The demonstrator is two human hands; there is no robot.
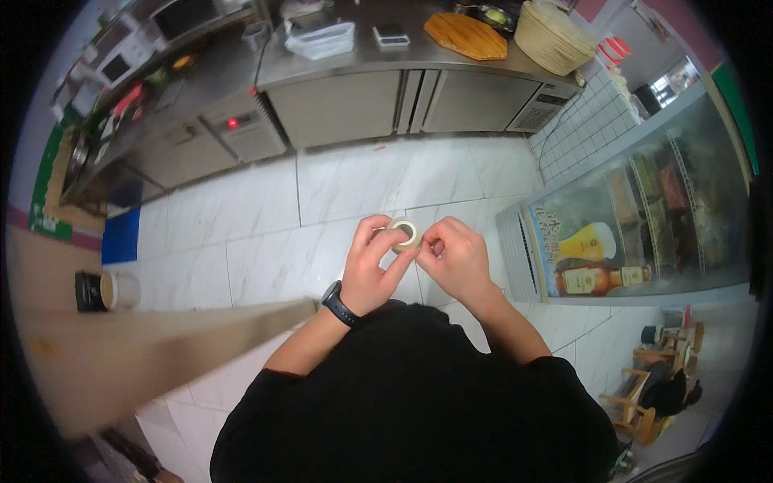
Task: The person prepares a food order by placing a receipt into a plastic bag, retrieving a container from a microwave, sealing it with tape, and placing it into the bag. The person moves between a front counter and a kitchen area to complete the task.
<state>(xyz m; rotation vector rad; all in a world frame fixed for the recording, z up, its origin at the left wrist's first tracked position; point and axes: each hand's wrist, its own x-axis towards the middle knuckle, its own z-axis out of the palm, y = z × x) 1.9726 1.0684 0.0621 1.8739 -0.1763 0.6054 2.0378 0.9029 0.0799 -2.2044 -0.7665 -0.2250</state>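
Observation:
A small roll of tape (413, 241) with a pale core is held in front of my chest, above the tiled floor. My left hand (371, 265) grips it, with one finger at the core's hole and the thumb along its lower edge. At the roll's right side, my right hand (456, 256) has thumb and forefinger pinched together, close to the tape's edge. Whether a tape end sits in that pinch is too small to tell. A dark watch (340, 303) is on my left wrist.
A steel counter with refrigerated cabinets (338, 105) runs across the far side, bearing a wooden board (465, 36), a small scale (391, 36) and a woven basket (552, 39). A glass-door display fridge (634, 223) stands at right. A beige partition edge (181, 350) juts in at left.

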